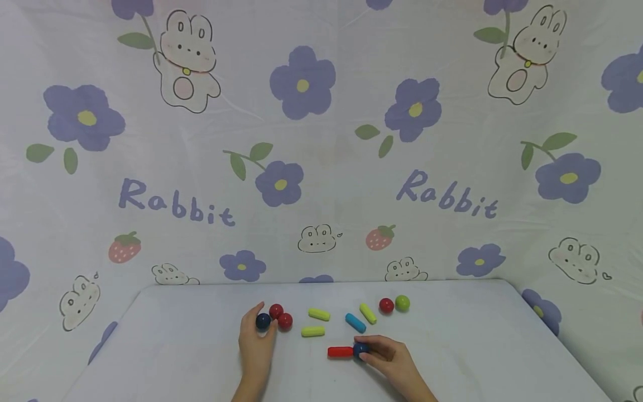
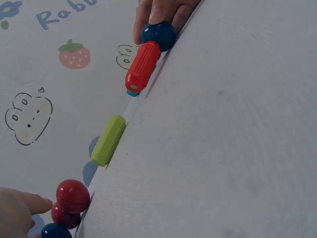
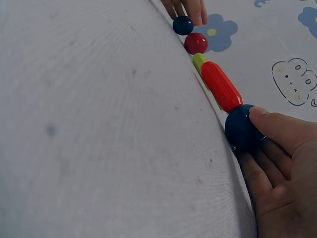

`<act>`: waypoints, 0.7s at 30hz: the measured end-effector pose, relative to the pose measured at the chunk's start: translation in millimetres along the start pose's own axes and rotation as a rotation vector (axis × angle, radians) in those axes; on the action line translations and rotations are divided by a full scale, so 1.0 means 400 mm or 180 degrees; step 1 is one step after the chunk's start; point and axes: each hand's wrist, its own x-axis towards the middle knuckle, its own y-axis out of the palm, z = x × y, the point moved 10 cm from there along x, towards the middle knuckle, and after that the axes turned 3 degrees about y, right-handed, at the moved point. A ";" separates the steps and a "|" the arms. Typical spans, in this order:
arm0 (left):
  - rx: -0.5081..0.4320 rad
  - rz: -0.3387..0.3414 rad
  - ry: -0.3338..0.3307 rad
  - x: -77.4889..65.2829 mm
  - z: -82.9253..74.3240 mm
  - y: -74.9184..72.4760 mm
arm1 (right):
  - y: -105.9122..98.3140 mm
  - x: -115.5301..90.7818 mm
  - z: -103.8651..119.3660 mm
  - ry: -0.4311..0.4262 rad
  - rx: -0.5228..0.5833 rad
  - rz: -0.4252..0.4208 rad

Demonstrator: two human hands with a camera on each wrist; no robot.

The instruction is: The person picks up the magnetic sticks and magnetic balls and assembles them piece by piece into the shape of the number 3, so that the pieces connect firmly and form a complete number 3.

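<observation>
In the head view, my left hand (image 1: pixel 256 344) holds a dark blue ball (image 1: pixel 263 321) between thumb and fingers. Right beside it are two red balls (image 1: pixel 285 321), close together; the left wrist view shows a fingertip close to a red ball (image 2: pixel 73 196). My right hand (image 1: pixel 392 360) pinches a blue ball (image 1: pixel 360 350) between thumb and fingers. Joined to that ball's left side is a red ridged stick (image 1: pixel 340 352), end pointing left. The right wrist view shows the thumb on the blue ball (image 3: pixel 242 128) and other fingers beneath it.
Between the hands lie a yellow-green stick (image 1: pixel 313 331), another yellow-green stick (image 1: pixel 318 314), a blue stick (image 1: pixel 355 322) and a third yellow-green stick (image 1: pixel 368 314). Farther right rest a red ball (image 1: pixel 386 305) and a green ball (image 1: pixel 402 303). A patterned cloth (image 1: pixel 341 139) hangs behind the white table (image 1: pixel 176 346).
</observation>
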 end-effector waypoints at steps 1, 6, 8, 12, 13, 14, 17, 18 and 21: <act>0.0023 0.0018 -0.0063 -0.001 0.006 0.001 | 0.000 0.000 -0.001 0.0001 -0.0004 -0.0002; 0.0085 0.0057 -0.0220 -0.005 0.023 0.004 | 0.000 0.001 -0.003 0.0003 0.0002 0.0002; 0.0095 0.0047 -0.0218 -0.006 0.023 0.003 | 0.000 0.002 -0.004 0.0002 0.0004 0.0004; 0.0116 0.0074 -0.0304 -0.006 0.023 0.002 | 0.000 0.003 -0.007 -0.0007 -0.0003 0.0018; 0.0124 0.0079 -0.0341 -0.006 0.024 0.002 | 0.000 0.003 -0.007 -0.0003 0.0006 0.0029; 0.0127 0.0092 -0.0387 -0.006 0.025 0.002 | 0.001 0.003 -0.007 0.0000 0.0015 0.0042; 0.0124 0.0121 -0.0536 -0.006 0.034 0.003 | 0.001 0.000 0.002 0.0009 0.0053 0.0079; 0.0112 0.0116 -0.0573 -0.006 0.037 0.002 | 0.001 -0.002 0.008 0.0009 0.0065 0.0092; 0.0081 0.0084 -0.0640 -0.007 0.043 0.000 | 0.002 -0.009 0.030 0.0003 0.0059 0.0107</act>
